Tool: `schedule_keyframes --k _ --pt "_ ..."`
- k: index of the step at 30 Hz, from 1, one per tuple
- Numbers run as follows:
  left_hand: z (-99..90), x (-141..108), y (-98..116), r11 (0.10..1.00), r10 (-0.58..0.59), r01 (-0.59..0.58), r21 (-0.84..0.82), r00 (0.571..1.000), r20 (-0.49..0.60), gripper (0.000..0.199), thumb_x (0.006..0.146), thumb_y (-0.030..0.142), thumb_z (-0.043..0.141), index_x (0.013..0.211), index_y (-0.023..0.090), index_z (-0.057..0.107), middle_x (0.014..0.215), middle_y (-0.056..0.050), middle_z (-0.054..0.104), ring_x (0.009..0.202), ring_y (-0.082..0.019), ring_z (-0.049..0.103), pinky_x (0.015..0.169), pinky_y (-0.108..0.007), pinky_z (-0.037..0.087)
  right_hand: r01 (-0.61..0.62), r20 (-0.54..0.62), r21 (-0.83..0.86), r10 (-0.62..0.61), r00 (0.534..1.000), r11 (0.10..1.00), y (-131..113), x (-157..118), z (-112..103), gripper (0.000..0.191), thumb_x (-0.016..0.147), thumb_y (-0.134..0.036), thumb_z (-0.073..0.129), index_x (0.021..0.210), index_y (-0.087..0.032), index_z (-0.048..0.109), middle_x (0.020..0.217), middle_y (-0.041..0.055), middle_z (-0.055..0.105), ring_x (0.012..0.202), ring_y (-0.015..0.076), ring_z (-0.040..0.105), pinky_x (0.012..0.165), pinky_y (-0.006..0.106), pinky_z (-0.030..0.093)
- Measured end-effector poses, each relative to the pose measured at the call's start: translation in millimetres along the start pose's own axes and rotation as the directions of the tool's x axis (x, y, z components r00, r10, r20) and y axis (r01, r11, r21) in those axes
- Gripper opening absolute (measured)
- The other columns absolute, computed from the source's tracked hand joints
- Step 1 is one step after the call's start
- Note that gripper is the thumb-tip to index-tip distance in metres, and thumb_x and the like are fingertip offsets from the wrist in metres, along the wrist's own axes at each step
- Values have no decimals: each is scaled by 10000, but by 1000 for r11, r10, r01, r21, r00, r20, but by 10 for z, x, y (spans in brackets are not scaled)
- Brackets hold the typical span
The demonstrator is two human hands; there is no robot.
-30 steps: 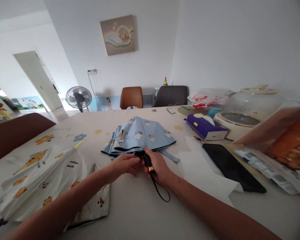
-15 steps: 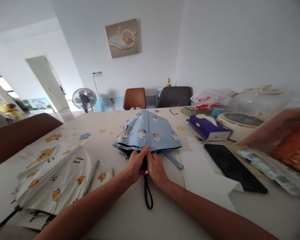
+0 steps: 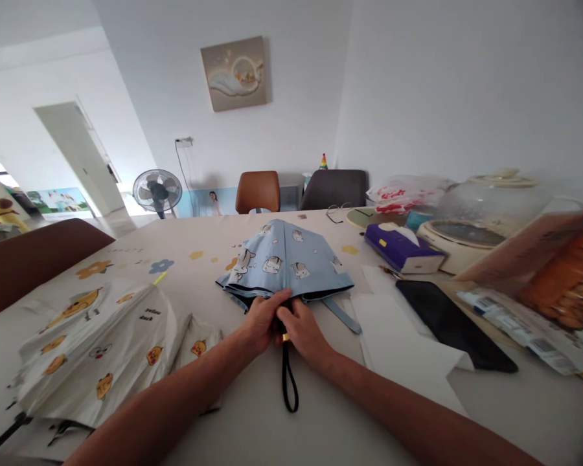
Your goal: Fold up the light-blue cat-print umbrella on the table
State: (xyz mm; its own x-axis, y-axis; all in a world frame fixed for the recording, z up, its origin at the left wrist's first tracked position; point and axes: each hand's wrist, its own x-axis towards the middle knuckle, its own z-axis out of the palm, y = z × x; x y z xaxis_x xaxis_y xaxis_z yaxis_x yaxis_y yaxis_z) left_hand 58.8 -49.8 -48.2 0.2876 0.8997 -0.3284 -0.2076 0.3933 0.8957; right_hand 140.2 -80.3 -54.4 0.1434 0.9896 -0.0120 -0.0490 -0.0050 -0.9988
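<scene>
A folded light-blue umbrella (image 3: 284,262) with cartoon prints lies on the table (image 3: 252,427), canopy pointing away from me. My left hand (image 3: 261,321) and my right hand (image 3: 305,330) meet at its near end, both wrapped around the black handle (image 3: 285,331). The handle's black wrist strap (image 3: 289,387) trails toward me on the tabletop. A loose blue closure strap (image 3: 341,314) lies to the right of the canopy.
A white umbrella with yellow duck prints (image 3: 97,346) lies at the left. A white sheet (image 3: 398,343), black pouch (image 3: 447,323), purple tissue box (image 3: 402,249), electric pot (image 3: 486,220) and snack packets (image 3: 554,278) crowd the right. Chairs (image 3: 257,189) stand beyond the table.
The umbrella has turned so its handle points straight at me. My left hand closed in on the handle beside the right; both hands sit slightly lower than half a second ago.
</scene>
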Motion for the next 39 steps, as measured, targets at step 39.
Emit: schedule_keyframes --k 39 --pt "-116 -53 170 999 -35 33 -22 997 -72 165 709 242 584 626 133 493 448 13 491 334 -78 433 341 -204 362 161 153 -477 -98 983 864 -647 166 -605 325 780 -412 505 588 -150 532 518 39 610 387 128 558 427 238 429"
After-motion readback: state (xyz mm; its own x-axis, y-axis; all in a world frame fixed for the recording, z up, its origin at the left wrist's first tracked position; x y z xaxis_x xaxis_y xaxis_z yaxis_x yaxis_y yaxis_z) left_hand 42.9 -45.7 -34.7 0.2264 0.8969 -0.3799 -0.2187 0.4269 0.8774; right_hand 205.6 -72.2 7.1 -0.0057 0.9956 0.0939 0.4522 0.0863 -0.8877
